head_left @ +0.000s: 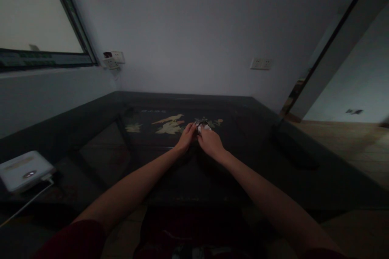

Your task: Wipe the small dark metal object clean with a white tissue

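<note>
My left hand (186, 138) and my right hand (210, 142) come together over the middle of a dark, glossy table (249, 162). Between their fingers is a small white, crumpled-looking piece (206, 126) with dark marks or a dark part on it. Its exact kind is too small and dim to make out. The right hand's fingers are closed round its near side, and the left fingers pinch its left edge. Part of it is hidden by the fingers. Behind and beside the hands, the tabletop shows a picture of a bird (173, 118) and flowers.
A white box-like device (26, 170) with a cable (27, 206) plugged in lies at the table's left edge. A long dark object (293, 149) rests on the right side. Wall sockets (260, 64) sit above the far edge, and a window frame (48, 60) is at left.
</note>
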The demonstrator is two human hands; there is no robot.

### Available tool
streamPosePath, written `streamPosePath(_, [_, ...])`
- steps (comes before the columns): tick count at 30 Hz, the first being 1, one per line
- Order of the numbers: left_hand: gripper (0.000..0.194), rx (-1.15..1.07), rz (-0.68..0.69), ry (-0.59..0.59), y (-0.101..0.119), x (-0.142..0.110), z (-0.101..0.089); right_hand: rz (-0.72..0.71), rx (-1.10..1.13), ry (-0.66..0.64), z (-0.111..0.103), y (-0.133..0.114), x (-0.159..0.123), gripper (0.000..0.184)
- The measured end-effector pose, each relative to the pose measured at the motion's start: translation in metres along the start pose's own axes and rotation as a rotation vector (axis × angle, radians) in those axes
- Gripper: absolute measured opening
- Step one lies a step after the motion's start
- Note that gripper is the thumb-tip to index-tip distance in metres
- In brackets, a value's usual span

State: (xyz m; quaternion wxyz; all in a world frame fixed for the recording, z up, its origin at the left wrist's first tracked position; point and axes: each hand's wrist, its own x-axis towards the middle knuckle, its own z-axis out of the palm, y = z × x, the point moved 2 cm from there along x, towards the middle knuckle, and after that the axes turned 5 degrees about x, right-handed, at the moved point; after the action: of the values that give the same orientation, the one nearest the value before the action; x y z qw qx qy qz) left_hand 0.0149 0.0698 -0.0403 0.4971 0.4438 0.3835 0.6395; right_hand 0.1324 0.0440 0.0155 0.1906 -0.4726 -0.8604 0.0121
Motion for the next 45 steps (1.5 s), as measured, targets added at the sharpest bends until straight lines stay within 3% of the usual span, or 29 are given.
streamPosePath(3, [0.031, -0.058, -0.007, 0.016, -0.001, 0.003, -0.001, 0.045, 0.153, -0.035, 0.004, 0.006, 0.002, 0.027])
streamPosePath(7, [0.026, -0.157, -0.008, 0.061, -0.004, 0.009, -0.003, -0.059, 0.289, -0.045, 0.012, 0.006, 0.002, 0.03])
streamPosePath(11, [0.023, -0.199, -0.06, 0.069, -0.006, 0.01, -0.003, -0.222, 0.203, 0.052, 0.017, 0.001, 0.0, 0.049])
streamPosePath(14, [0.026, -0.188, -0.111, 0.082, -0.005, 0.008, -0.002, -0.281, 0.042, 0.081, 0.021, -0.003, -0.002, 0.052])
streamPosePath(21, [0.029, -0.089, -0.116, 0.065, -0.001, 0.003, 0.0, -0.11, -0.183, 0.105, 0.021, -0.008, -0.002, 0.044])
streamPosePath(25, [0.03, -0.078, -0.081, 0.034, 0.0, 0.001, 0.0, -0.108, -0.209, 0.068, 0.014, -0.011, -0.004, 0.04])
streamPosePath(33, [0.029, -0.114, -0.08, 0.026, 0.0, 0.002, -0.001, -0.073, 0.062, -0.022, 0.0, -0.002, -0.006, 0.027])
streamPosePath(37, [0.032, -0.155, -0.129, 0.092, -0.001, 0.006, -0.002, -0.226, 0.197, -0.004, 0.008, -0.002, -0.005, 0.04])
streamPosePath(41, [0.036, -0.125, -0.175, 0.095, -0.004, 0.007, -0.005, -0.279, 0.035, 0.07, 0.019, -0.007, -0.004, 0.053])
streamPosePath(45, [0.034, -0.107, -0.114, 0.075, -0.007, 0.009, -0.005, -0.194, -0.17, 0.109, 0.024, -0.009, -0.002, 0.046])
